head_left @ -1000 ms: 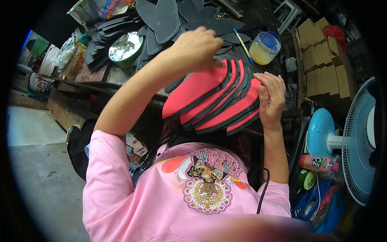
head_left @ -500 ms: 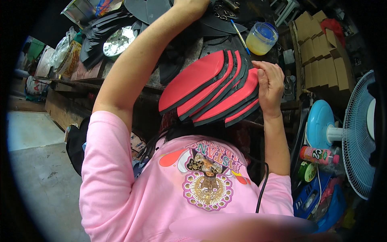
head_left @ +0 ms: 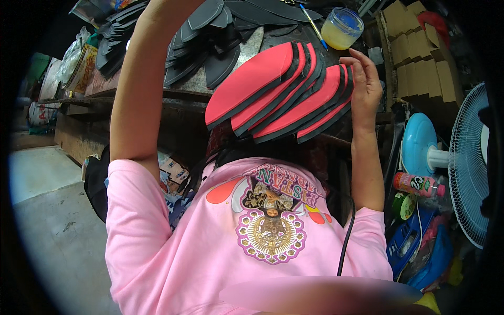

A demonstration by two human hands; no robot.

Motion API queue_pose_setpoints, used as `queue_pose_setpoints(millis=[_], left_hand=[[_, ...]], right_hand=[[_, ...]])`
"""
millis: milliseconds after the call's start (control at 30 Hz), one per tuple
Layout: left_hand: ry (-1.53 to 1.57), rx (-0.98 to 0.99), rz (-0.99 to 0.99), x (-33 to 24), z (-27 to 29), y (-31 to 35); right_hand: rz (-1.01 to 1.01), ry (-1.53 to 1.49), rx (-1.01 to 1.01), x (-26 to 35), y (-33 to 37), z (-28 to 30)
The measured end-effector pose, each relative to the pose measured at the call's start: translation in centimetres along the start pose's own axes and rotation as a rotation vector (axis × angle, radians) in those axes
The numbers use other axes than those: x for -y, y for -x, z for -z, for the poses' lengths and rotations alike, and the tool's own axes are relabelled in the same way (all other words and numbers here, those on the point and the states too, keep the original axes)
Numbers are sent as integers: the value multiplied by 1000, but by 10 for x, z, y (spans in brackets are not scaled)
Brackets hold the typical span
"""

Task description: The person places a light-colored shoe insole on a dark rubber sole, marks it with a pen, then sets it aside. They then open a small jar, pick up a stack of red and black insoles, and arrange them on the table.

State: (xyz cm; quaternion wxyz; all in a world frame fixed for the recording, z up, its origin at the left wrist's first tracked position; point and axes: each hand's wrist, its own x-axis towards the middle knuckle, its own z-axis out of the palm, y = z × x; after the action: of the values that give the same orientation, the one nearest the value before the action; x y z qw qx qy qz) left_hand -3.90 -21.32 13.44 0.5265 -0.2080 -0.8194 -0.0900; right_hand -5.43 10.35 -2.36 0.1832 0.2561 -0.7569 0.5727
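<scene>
My left forearm (head_left: pixel 139 94) reaches up past the top edge, so the hand itself is out of sight. A fanned, overlapping row of curved red pieces (head_left: pixel 249 81) with black edges lies at the near edge of the workbench, in front of my chest. At the right end of that row is my right hand (head_left: pixel 366 81), its fingers stretched out and slightly curved, the fingertips by the last pieces. Whether it presses on them cannot be made out. Beyond the row sit dark grey curved pieces (head_left: pixel 202 39) in a loose heap, nearest to my left arm.
A jar (head_left: pixel 341 31) of yellowish stuff and a pen (head_left: pixel 314 26) stand and lie beyond my right hand. Cardboard boxes (head_left: pixel 420 63) and a fan (head_left: pixel 472 163) are on the right. A plastic bag (head_left: pixel 71 58) sits far left. A cable (head_left: pixel 346 236) hangs along my right side.
My left arm has swung left and up, taking the hand out of view and uncovering the grey heap. My right hand and the red row appear higher in the picture.
</scene>
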Motion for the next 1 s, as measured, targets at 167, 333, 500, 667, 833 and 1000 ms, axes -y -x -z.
queue_pose_setpoints(millis=[167,333,500,667,833,1000], left_hand=[[181,290,-264,-11,14,19],[203,617,-449,-54,-12,71],[166,709,129,-79,-15,119],[138,765,226,-78,-9,138],[333,562,235,-59,-15,149],[419,498,272,-54,-19,159]], right_hand=[[154,134,56,10,-25,13],[387,721,181,4,-105,23],[109,1118,338,1,-131,5],[-83,1164,721,-10,-164,8],[-2,310,530,-32,-182,27],[436,719,388,-4,-143,58]])
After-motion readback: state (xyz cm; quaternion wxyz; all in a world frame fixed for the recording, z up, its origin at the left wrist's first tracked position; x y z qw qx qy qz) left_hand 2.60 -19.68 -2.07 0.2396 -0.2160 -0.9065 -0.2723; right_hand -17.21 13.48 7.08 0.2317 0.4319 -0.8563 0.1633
